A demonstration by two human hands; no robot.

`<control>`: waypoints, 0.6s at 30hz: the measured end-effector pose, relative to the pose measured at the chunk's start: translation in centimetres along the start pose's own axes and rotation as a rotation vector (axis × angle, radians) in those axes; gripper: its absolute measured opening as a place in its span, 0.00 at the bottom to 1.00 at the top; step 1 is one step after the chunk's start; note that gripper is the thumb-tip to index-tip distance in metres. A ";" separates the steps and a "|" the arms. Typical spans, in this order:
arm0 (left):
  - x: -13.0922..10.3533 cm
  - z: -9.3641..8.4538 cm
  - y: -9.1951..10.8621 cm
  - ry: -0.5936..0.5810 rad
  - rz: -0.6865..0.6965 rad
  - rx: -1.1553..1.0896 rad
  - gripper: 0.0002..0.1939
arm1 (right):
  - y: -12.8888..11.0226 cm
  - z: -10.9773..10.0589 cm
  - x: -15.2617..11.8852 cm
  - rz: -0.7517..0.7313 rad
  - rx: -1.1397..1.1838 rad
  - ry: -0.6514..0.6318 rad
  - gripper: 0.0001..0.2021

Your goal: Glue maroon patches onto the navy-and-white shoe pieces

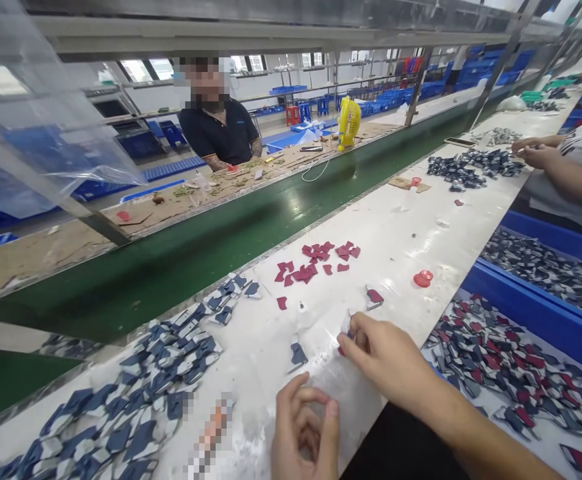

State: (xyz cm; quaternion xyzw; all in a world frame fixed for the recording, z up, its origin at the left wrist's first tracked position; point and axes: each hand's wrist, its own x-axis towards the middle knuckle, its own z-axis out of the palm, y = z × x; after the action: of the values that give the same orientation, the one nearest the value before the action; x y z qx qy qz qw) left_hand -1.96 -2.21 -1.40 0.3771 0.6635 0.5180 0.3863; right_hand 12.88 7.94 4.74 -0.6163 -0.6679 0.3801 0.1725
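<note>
Tabletop (pixel 258 337) in white, right hand (pixel 388 353) pinching a small partly red piece (pixel 345 327) near the right edge, left hand (pixel 301 427) half-curled and empty, dark blue piece (pixel 298 354) lying just beyond it.

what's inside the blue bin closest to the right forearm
The blue bin holds a loose heap of small pieces, dark blue and pale grey, some with dark red parts. The lower layers are hidden beneath the top ones, and the right forearm covers part of the near side.
</note>
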 end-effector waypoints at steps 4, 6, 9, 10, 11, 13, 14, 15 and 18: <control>2.6 -1.5 -0.4 0.206 0.366 0.432 0.22 | -0.9 -1.5 4.2 0.007 -0.246 0.000 0.12; 3.5 -1.8 -0.8 0.277 0.476 0.590 0.20 | -1.2 -1.8 5.9 0.014 -0.329 -0.004 0.09; 3.9 -1.3 -1.2 0.321 0.557 0.732 0.20 | -1.2 -2.2 8.2 0.060 -0.405 0.069 0.13; 3.8 -1.0 -1.3 0.333 0.555 0.784 0.20 | -1.2 -2.4 8.9 0.073 -0.421 0.107 0.17; 3.8 -0.7 -1.3 0.347 0.539 0.840 0.20 | -1.1 -2.6 9.6 0.083 -0.431 0.143 0.19; 3.8 0.0 -1.3 0.385 0.497 0.944 0.21 | -0.9 -2.7 11.0 0.096 -0.441 0.192 0.19; 3.9 0.3 -1.4 0.402 0.483 0.984 0.21 | -0.8 -2.7 11.7 0.098 -0.442 0.202 0.18; 4.0 0.6 -1.6 0.418 0.476 1.018 0.21 | -0.7 -2.6 12.3 0.097 -0.439 0.205 0.16; 4.8 1.1 -2.6 0.470 0.475 1.083 0.18 | -0.3 -2.3 13.6 0.082 -0.408 0.207 0.10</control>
State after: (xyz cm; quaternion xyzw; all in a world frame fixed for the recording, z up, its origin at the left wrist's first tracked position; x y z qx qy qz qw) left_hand -3.23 2.08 -4.68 0.5322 0.7967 0.2494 -0.1405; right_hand 11.83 21.63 3.21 -0.7008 -0.6839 0.1786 0.0965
